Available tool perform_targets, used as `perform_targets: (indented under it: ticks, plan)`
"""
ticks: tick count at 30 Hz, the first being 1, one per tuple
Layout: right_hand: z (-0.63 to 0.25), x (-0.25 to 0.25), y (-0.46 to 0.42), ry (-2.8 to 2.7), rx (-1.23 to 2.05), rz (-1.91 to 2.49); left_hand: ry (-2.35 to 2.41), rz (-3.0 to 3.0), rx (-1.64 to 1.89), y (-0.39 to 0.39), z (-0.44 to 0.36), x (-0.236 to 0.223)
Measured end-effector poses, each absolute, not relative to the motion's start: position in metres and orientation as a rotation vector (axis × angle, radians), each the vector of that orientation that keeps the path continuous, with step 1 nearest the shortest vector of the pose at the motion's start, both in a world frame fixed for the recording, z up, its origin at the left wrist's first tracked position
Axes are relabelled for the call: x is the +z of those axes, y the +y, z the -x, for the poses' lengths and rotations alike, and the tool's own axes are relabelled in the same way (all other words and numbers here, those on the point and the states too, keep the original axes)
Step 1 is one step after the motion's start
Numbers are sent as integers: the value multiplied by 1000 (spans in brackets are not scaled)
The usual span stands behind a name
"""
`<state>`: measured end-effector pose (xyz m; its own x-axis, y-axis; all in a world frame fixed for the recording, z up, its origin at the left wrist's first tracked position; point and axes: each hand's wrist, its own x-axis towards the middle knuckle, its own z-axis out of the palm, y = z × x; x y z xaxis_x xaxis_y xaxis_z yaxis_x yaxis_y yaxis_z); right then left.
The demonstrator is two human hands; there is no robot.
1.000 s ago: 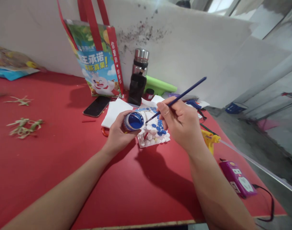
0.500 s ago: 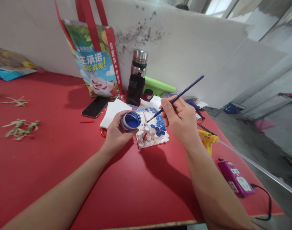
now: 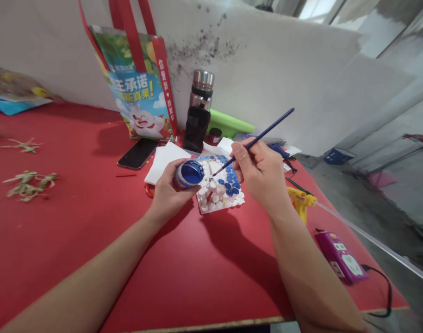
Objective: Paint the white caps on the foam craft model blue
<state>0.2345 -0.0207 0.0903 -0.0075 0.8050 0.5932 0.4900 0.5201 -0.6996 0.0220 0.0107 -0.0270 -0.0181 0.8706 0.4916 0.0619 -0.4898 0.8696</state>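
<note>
My left hand point(image 3: 168, 192) is closed round a small open jar of blue paint point(image 3: 189, 174), tilted toward me. A thin blue paintbrush point(image 3: 256, 138) is pinched in my right hand point(image 3: 262, 173), its tip resting on a white pebble of the craft piece point(image 3: 220, 189). That piece is a small white board covered with round pebbles, several painted blue, lying on the red table point(image 3: 93, 217) between my hands.
White paper sheets point(image 3: 163, 159), a black phone point(image 3: 138, 153), a printed bag with red handles point(image 3: 140, 88), a dark flask point(image 3: 198, 115) and a green roll point(image 3: 230, 125) stand behind. A yellow glue gun point(image 3: 301, 200) and purple power strip point(image 3: 338, 256) lie right. Dried plant bits point(image 3: 27, 182) lie left.
The brush tip left the paint jar's rim and came down onto the pebbles. The view shifted slightly; my left hand kept hold of the jar.
</note>
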Motion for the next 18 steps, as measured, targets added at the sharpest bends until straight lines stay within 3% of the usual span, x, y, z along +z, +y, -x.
perform_targets:
  ticks: [18]
  plan:
    - [-240,89,-15,-1649,340,1162,918,-1611,1569,7,-24,-25]
